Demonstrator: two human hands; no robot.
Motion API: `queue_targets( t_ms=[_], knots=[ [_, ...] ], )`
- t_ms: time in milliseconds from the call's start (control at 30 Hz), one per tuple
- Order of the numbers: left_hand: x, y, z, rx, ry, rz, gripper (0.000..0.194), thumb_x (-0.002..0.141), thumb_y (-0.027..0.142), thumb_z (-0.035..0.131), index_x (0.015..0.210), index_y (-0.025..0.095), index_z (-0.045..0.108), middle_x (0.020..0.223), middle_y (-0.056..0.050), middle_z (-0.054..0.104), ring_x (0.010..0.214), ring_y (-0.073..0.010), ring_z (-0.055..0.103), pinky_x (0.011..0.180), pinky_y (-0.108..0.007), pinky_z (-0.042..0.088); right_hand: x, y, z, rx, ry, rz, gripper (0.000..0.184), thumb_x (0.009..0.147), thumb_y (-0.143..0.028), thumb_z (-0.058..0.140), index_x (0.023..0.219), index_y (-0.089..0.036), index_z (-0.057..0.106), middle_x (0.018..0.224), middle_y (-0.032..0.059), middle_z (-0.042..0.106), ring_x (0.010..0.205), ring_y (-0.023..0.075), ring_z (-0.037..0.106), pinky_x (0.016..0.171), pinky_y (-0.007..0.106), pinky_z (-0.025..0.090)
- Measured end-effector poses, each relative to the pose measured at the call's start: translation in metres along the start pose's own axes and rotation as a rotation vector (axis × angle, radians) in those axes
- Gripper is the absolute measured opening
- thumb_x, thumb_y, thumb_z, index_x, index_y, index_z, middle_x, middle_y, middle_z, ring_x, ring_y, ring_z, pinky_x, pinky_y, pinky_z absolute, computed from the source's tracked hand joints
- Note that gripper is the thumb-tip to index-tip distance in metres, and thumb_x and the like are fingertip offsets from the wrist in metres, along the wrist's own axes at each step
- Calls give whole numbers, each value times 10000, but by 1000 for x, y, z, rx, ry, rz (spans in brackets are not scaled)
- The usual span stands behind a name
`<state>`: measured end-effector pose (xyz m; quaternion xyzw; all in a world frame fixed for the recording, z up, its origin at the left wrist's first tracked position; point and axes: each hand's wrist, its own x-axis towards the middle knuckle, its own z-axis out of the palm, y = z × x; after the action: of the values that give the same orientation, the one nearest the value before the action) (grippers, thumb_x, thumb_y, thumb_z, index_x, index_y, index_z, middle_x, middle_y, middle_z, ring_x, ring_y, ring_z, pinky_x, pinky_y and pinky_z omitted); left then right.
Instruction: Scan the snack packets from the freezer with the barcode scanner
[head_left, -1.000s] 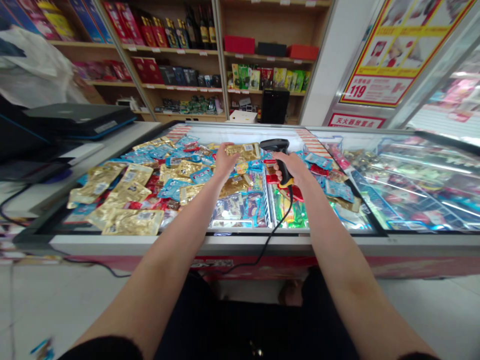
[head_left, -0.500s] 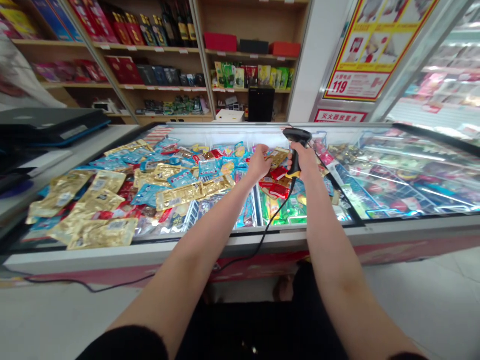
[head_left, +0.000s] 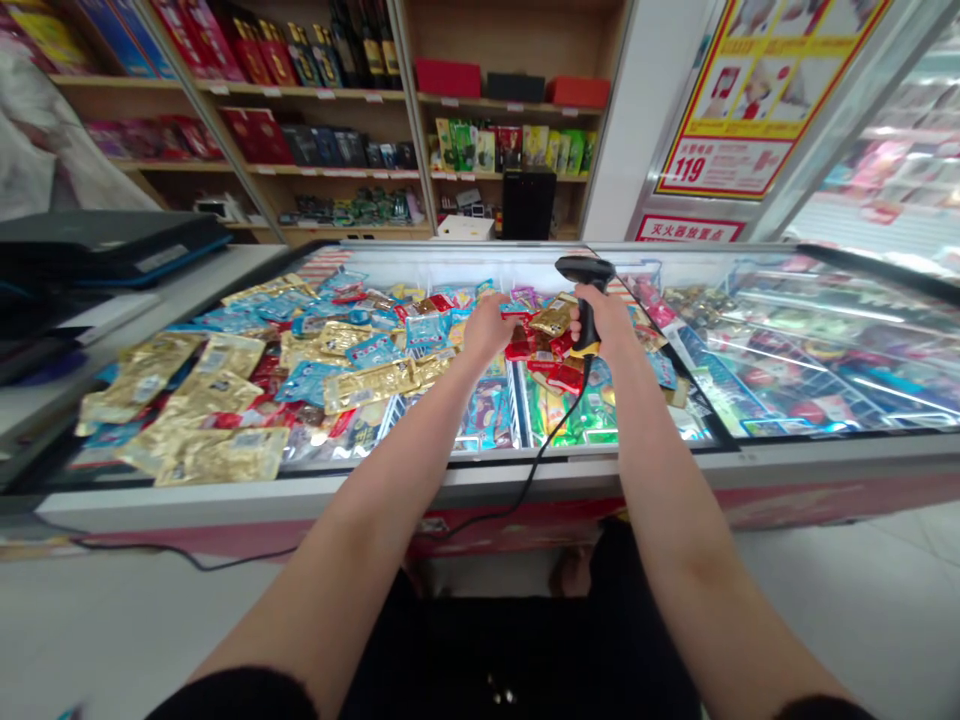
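while the left arm (head_left: 375, 490) and right arm (head_left: 675, 500) stretch forward, the right hand (head_left: 600, 325) clenches a black corded barcode scanner (head_left: 583, 270), upright above red snack packets (head_left: 529, 348). the left hand (head_left: 487, 330) sits palm-down beside them (grasping one or not, i cannot tell). gold foil packets (head_left: 221, 455) fill the chest freezer (head_left: 450, 488); wooden shelves (head_left: 330, 171) stand beyond.

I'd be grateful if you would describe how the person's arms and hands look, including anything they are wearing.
The left hand and right hand are bare, with no gloves or watch showing. The left forearm and right forearm are bare too. The left sleeve and right sleeve are black.
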<state>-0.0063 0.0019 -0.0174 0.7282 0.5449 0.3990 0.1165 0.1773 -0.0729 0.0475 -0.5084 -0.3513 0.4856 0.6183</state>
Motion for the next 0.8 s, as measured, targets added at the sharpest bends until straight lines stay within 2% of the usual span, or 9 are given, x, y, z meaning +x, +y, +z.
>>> queue_targets(
  t_ms=[233,433,600,800],
  knots=[
    [0,-37,-52,260,9,-174,392,916,258,670,1298,184,716,1376,-154,711,1296,-324,659,1138,-419,486,-3,9,14,-9,-102,30,181,976,-199,620,802,-196,571,524,-25,576,367,105,479,341,217,419],
    [-6,-67,-91,476,-35,-289,464,926,436,656,1251,118,746,1311,-225,734,1311,-395,644,1163,-477,449,-6,19,45,-73,-190,82,203,960,-222,651,777,-200,565,520,-19,575,374,110,494,349,216,422],
    [-11,-78,-105,567,-74,-354,713,844,642,704,1297,92,718,1397,-271,679,1392,-460,561,1222,-534,364,-11,30,81,-161,-254,144,257,962,-223,660,733,-200,546,511,-10,564,366,116,486,339,232,397],
    [-10,-80,-108,624,-130,-371,893,779,796,690,1324,89,702,1453,-285,637,1434,-471,502,1199,-519,389,-12,47,113,-191,-326,179,261,956,-262,671,737,-218,535,491,-18,551,365,125,470,349,238,384]
  ],
)
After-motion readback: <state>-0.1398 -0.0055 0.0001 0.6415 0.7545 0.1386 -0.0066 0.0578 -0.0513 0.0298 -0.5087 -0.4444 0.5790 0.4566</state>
